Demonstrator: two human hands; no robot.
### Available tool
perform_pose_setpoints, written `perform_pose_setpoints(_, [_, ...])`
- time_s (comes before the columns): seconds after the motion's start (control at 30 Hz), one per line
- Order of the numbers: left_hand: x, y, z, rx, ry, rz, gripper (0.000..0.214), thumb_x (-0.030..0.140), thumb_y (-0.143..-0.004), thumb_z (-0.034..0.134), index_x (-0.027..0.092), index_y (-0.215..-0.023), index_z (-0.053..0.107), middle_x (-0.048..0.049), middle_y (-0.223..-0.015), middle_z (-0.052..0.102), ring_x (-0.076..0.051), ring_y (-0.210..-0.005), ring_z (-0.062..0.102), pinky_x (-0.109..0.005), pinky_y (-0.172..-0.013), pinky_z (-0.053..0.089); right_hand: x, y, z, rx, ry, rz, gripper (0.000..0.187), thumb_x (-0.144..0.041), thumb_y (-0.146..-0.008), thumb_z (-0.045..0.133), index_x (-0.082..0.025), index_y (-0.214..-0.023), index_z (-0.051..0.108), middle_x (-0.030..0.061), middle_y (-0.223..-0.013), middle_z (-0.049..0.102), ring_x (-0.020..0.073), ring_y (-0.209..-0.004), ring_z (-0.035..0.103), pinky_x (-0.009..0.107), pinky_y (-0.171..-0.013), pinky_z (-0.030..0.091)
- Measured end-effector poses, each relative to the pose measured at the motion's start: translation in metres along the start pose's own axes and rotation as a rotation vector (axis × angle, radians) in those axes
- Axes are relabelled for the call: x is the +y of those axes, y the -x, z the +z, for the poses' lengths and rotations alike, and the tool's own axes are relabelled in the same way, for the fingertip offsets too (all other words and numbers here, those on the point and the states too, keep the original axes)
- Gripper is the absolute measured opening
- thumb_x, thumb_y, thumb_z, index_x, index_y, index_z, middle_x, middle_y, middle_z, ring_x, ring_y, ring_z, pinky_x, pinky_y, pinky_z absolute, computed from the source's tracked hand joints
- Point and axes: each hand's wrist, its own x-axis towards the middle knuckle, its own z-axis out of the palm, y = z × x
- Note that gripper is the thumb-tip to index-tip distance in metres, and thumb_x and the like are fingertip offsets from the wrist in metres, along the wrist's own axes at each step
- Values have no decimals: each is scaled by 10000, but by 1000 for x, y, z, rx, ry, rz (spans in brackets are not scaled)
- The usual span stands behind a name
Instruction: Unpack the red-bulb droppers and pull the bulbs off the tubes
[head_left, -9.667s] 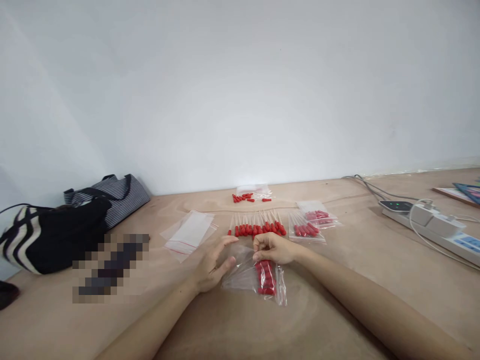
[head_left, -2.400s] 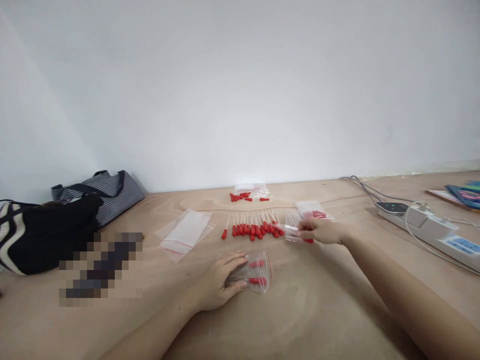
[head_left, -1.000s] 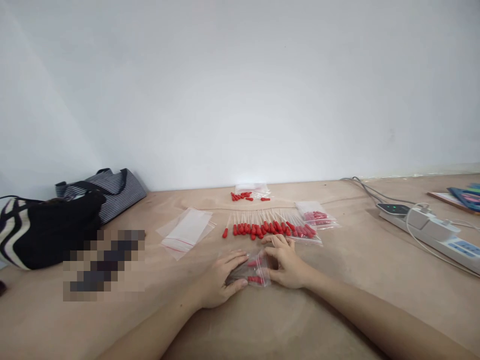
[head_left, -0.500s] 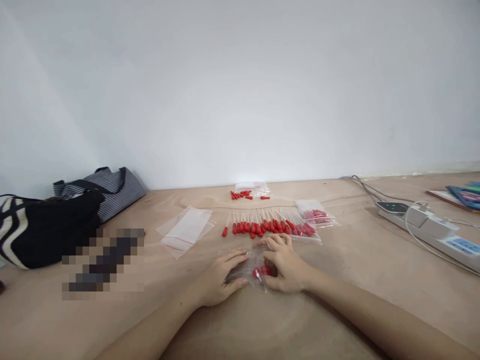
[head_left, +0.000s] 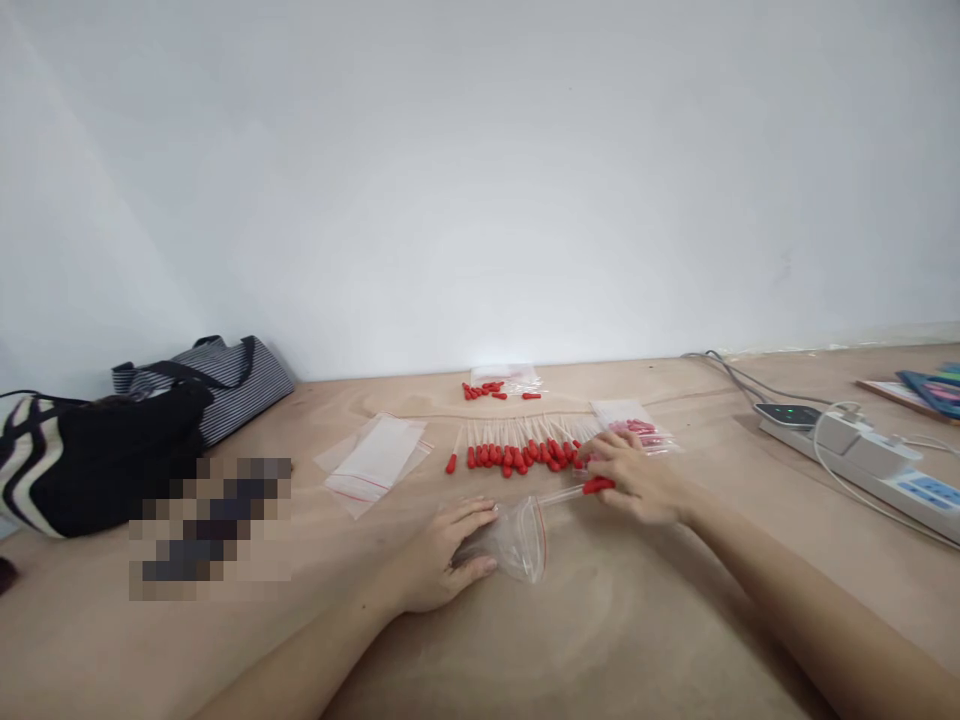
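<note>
My left hand (head_left: pixel 454 555) rests on the table with its thumb and fingers closed around a clear zip bag (head_left: pixel 517 540). The bag's mouth, edged by a red line, gapes toward the right. My right hand (head_left: pixel 637 480) grips a dropper (head_left: pixel 598 485) by its red rubber bulb; whether a second one is with it I cannot tell. Its clear tube points left, and the tip is at the bag's mouth. Just behind, a row of red-bulbed droppers (head_left: pixel 514 458) lies with tubes toward the wall, its right end hidden by my right hand.
Flat zip bags (head_left: pixel 379 455) lie to the left. A filled bag (head_left: pixel 630 420) sits behind my right hand. Loose red bulbs (head_left: pixel 480 390) and another bag (head_left: pixel 510 375) lie near the wall. Cloth bags (head_left: pixel 240 385) stand far left, a power strip (head_left: pixel 862 445) right.
My right hand has moved right, away from the bag, and red bulbs no longer show at its mouth. A dropper now extends from my right hand toward the bag. My left hand has stayed put.
</note>
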Motion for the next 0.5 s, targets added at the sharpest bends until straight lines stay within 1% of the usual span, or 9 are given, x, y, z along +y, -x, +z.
perform_pose_setpoints(0.1, [0,1,-3,-3,24,-9,527,434,-784,486,238,-1264,392,-67,-1350,374,-234,-1233,335,-421,-1011,294,21,5,-4,23,-74,97,201,-217,-764,388,-222,-779,588,43,-1008,546,220,-947,428,426,-851,269])
perform_pose_setpoints(0.13, [0,2,-4,6,38,-15,523,438,-789,475,235,-1264,393,-69,-1347,377,-233,-1226,346,-413,-1008,300,24,5,-4,30,-95,113,217,-230,-785,371,-226,-794,588,39,-1004,547,214,-940,430,419,-849,272])
perform_pose_setpoints(0.2, [0,0,-6,61,74,-26,473,429,-806,445,222,-1231,440,-73,-1329,400,-227,-1200,381,-392,-997,314,19,2,1,61,-124,140,239,-275,-820,351,-229,-815,585,35,-996,547,207,-938,431,412,-845,273])
perform_pose_setpoints(0.27, [1,-4,-5,161,118,-26,402,413,-813,435,211,-1148,526,-71,-1262,474,-219,-1135,446,-364,-966,345,3,-4,9,127,-131,181,254,-329,-839,347,-221,-810,576,37,-987,545,205,-943,428,414,-844,270])
perform_pose_setpoints(0.37, [9,-18,1,286,257,-65,359,432,-811,431,193,-1004,617,-57,-1037,608,-191,-909,559,-312,-814,431,-32,-14,25,236,-95,215,238,-322,-838,361,-191,-769,547,46,-984,543,194,-925,437,408,-839,265])
perform_pose_setpoints(0.43, [17,-29,7,299,445,-156,396,473,-804,421,163,-920,638,-43,-858,637,-161,-742,568,-272,-678,446,-55,-19,35,286,-58,180,201,-308,-820,392,-182,-769,539,50,-987,542,200,-947,434,412,-852,246])
perform_pose_setpoints(0.5, [27,-40,13,302,671,-259,422,503,-782,433,136,-831,636,-26,-707,610,-127,-618,535,-235,-576,420,-72,-21,42,329,-9,141,174,-292,-804,411,-179,-794,543,58,-1003,543,209,-969,428,430,-882,207])
